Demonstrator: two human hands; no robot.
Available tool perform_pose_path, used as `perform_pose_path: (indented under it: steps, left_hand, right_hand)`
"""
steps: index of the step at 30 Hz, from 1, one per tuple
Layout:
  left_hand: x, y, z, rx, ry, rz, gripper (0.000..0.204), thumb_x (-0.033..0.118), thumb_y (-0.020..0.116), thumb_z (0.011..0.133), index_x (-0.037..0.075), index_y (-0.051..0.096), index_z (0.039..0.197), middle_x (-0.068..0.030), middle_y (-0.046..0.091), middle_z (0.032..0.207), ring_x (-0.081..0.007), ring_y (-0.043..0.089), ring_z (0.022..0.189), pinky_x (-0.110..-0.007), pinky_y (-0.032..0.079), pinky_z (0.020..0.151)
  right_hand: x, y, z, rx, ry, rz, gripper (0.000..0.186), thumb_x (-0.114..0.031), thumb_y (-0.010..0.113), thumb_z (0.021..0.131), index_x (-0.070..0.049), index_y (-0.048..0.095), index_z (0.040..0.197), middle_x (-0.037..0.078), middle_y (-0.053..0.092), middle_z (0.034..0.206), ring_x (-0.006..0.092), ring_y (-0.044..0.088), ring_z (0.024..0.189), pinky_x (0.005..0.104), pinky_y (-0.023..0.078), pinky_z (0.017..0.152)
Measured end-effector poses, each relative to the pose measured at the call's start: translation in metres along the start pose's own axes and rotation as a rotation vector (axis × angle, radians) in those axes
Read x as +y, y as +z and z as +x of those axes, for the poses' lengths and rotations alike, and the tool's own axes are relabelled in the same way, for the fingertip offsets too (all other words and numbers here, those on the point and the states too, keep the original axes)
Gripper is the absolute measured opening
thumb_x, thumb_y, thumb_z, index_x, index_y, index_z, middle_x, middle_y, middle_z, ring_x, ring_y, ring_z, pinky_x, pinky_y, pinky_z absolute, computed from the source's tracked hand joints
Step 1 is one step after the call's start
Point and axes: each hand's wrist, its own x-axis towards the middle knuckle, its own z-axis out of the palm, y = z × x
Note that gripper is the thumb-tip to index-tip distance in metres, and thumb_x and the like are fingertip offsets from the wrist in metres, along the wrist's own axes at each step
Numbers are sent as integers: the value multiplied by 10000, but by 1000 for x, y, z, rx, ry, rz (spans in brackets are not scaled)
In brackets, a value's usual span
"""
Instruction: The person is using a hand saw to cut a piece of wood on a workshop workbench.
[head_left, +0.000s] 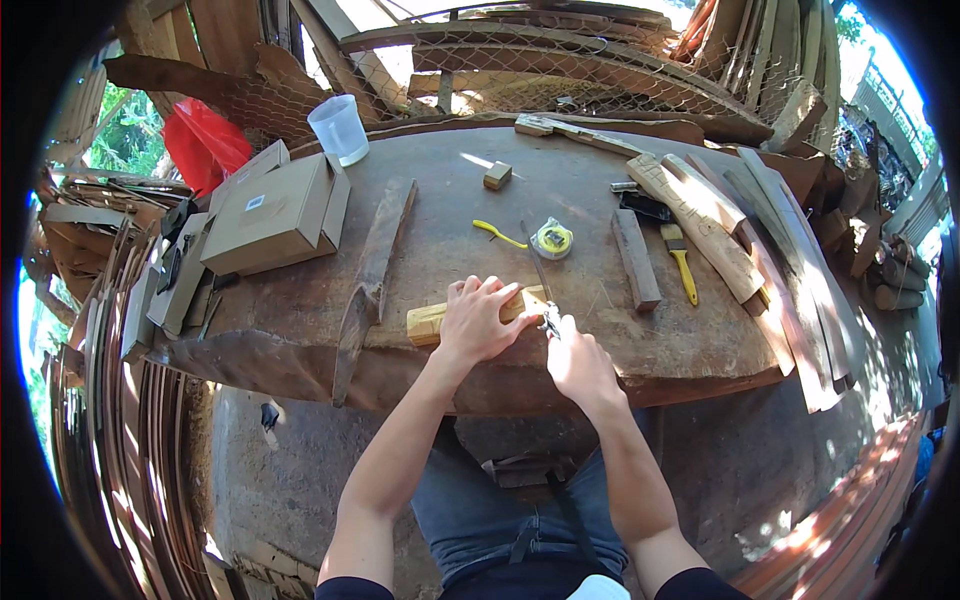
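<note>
Nearest, the right hand (578, 362) is closed around the handle of a thin saw (538, 272), whose dark blade runs away from it across the right end of a pale wood block (470, 315); whether the teeth are in the wood is hard to tell from here. Just left, the left hand (476, 320) lies flat on that block, fingers spread wide and pressing it onto the worn wooden table (450, 210), near its front edge. Left of the block a long dark wood strip (372, 280) lies slanted. A little farther sit a yellow tape measure (553, 239) and a small yellow tool (498, 234); to the right lie a short dark plank (636, 259) and a yellow-handled brush (680, 262). On the far left rest cardboard boxes (272, 212), with a white plastic cup (339, 128) beyond them and a small wood cube (497, 175) farther back.
</note>
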Motion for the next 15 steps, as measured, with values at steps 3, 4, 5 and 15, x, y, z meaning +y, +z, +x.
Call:
perform_pose_path:
  steps: [3, 4, 5, 15]
  left_hand:
    - [-2, -7, -4, -20, -42, 5, 587, 601, 721, 913, 145, 777, 1279, -34, 706, 1133, -256, 588, 1110, -433, 415, 1036]
    - [-3, -7, -4, -18, -49, 6, 587, 601, 721, 913, 145, 777, 1279, -34, 706, 1133, -256, 588, 1110, -433, 415, 1036]
    - [-2, -5, -1, -14, -68, 5, 589, 602, 722, 912, 146, 776, 1280, -33, 705, 1137, -254, 586, 1115, -434, 416, 1037]
    - [5, 3, 1, -27, -39, 6, 596, 609, 715, 917, 150, 770, 1294, -35, 705, 1174, -276, 586, 1139, -444, 412, 1050]
  right_hand:
    - [-5, 4, -12, -1, 10, -23, 265, -223, 539, 1036, -6, 520, 1186, 326, 726, 911, 532, 710, 891, 625, 556, 831]
    - [-5, 5, -24, -14, 51, -57, 267, -230, 545, 1036, -13, 522, 1189, 321, 729, 909, 531, 713, 879, 616, 565, 829]
    - [0, 6, -43, -13, 52, -60, 267, -230, 545, 1036, -13, 522, 1189, 321, 729, 909, 531, 713, 879, 616, 565, 829]
    - [2, 1, -2, 25, 39, -38, 277, -249, 547, 1040, -9, 534, 1179, 337, 722, 951, 527, 713, 913, 614, 564, 818]
